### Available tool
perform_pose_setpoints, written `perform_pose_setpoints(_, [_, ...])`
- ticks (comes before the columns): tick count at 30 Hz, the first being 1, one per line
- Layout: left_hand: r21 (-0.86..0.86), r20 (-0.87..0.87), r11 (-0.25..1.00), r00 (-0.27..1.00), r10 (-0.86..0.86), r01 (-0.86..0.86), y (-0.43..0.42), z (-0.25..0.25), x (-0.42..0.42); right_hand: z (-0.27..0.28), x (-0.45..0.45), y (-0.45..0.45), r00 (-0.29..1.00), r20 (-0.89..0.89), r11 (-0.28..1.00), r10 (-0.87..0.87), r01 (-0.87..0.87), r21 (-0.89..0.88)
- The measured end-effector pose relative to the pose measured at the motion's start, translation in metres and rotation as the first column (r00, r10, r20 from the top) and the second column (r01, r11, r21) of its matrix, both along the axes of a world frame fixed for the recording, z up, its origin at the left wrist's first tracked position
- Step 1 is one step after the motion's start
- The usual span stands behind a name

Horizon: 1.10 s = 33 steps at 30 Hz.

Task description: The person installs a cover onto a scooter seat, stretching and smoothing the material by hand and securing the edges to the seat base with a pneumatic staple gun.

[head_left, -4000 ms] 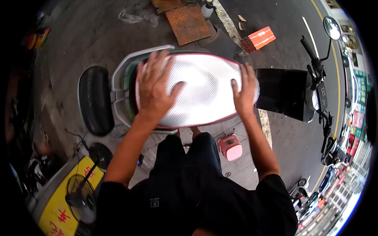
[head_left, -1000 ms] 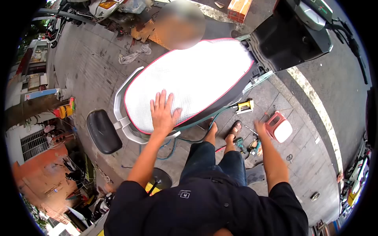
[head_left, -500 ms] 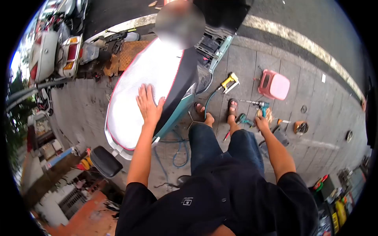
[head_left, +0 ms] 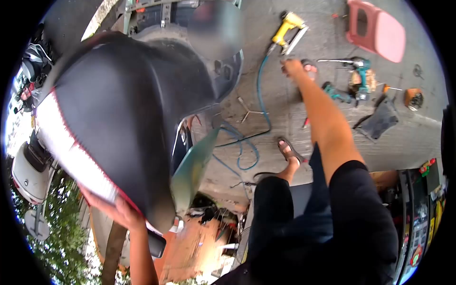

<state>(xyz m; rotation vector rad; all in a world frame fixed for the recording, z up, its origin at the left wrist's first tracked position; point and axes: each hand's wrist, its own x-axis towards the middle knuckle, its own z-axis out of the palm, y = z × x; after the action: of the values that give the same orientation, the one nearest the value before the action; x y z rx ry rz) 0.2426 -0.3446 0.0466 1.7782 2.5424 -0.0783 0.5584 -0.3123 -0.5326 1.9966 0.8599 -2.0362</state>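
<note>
The scooter seat (head_left: pixel 114 109) fills the left of the view, its black side facing me and its silver mesh top (head_left: pixel 76 152) edged with red piping. My left hand (head_left: pixel 114 209) lies against the mesh top near the seat's rear end, fingers spread. Over the ground, my right hand (head_left: pixel 292 69) reaches forward, just below a yellow staple gun (head_left: pixel 290 29) with a blue hose. The hand is smeared by motion, and whether its fingers hold anything cannot be made out. A sandalled foot shows partly behind it.
A pink stool (head_left: pixel 380 31) stands at the upper right. Teal power tools (head_left: pixel 362 78), a grey cloth-like piece (head_left: pixel 380 118) and a small round container (head_left: pixel 414 99) lie on the ground. The blue hose (head_left: pixel 260 95) loops beside the scooter's green panel (head_left: pixel 192 175).
The view has turned and come closer to the seat's side. My right hand has moved away from the teal tools toward the staple gun. My left hand is still on the mesh top.
</note>
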Motion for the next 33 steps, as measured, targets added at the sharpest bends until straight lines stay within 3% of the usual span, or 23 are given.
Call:
perform_pose_setpoints(1, [-0.007,-0.041,0.996,0.995,0.093,-0.094,-0.005,0.001,0.0,-0.018,-0.014,0.008,1.0,-0.001,0.972,-0.018,0.017,-0.233])
perform_pose_setpoints(3, [-0.064,-0.215,0.991,0.972,0.098,-0.114,-0.021,0.022,-0.012,-0.05,-0.044,0.005,0.981,0.043,0.925,0.187,-0.161,-0.345])
perform_pose_setpoints(5, [0.038,-0.065,0.988,0.986,0.151,-0.149,-0.027,0.018,-0.011,-0.084,-0.075,-0.015,0.964,0.1,0.918,0.247,-0.2,-0.341])
perform_pose_setpoints(7, [0.083,-0.163,0.979,0.967,0.197,-0.186,-0.039,0.03,-0.015,-0.101,-0.093,-0.05,0.986,0.132,0.985,0.104,-0.084,-0.152])
perform_pose_setpoints(8, [0.22,-0.111,0.927,0.936,0.333,-0.304,-0.023,0.009,0.004,-0.105,-0.099,-0.064,0.986,0.129,0.984,0.102,-0.081,-0.161])
perform_pose_setpoints(10, [0.343,-0.039,0.843,0.891,0.453,-0.414,-0.007,-0.008,0.019,-0.105,-0.109,-0.089,0.987,-0.057,0.951,-0.149,0.127,-0.282])
perform_pose_setpoints(11, [0.307,-0.113,0.887,0.912,0.394,-0.345,-0.006,-0.007,0.015,-0.096,-0.113,-0.096,0.987,-0.057,0.951,-0.15,0.129,-0.282])
perform_pose_setpoints(13, [0.278,-0.16,0.917,0.928,0.337,-0.285,-0.015,0.0,0.001,-0.061,-0.117,-0.111,0.922,0.005,0.921,-0.387,0.387,-0.045])
perform_pose_setpoints(19, [0.094,-0.099,0.996,0.995,0.006,0.003,-0.009,0.003,-0.006,0.021,-0.088,-0.168,0.992,0.118,0.987,-0.04,0.02,0.159])
perform_pose_setpoints(23, [0.18,0.029,0.979,0.994,-0.104,0.097,-0.01,-0.003,-0.01,0.121,-0.078,-0.205,0.972,0.221,0.951,0.079,-0.14,0.276])
perform_pose_setpoints(25, [0.238,0.024,0.961,0.989,-0.149,0.139,-0.01,-0.005,-0.009,0.146,-0.076,-0.245,0.976,0.179,0.967,0.127,-0.162,0.198])
perform_pose_setpoints(27, [0.297,-0.029,0.94,0.985,-0.168,0.169,-0.012,-0.014,-0.024,0.165,-0.08,-0.3,0.966,0.172,0.931,0.193,-0.235,0.278])
perform_pose_setpoints(31, [0.371,-0.061,0.916,0.989,-0.138,0.151,-0.01,-0.024,-0.032,0.172,-0.102,-0.447,0.942,0.113,0.947,0.315,-0.32,0.03])
perform_pose_setpoints(33, [0.402,-0.037,0.908,0.993,-0.114,0.119,-0.01,-0.026,-0.027,0.191,-0.111,-0.498,0.909,0.091,0.913,0.406,-0.408,-0.003])
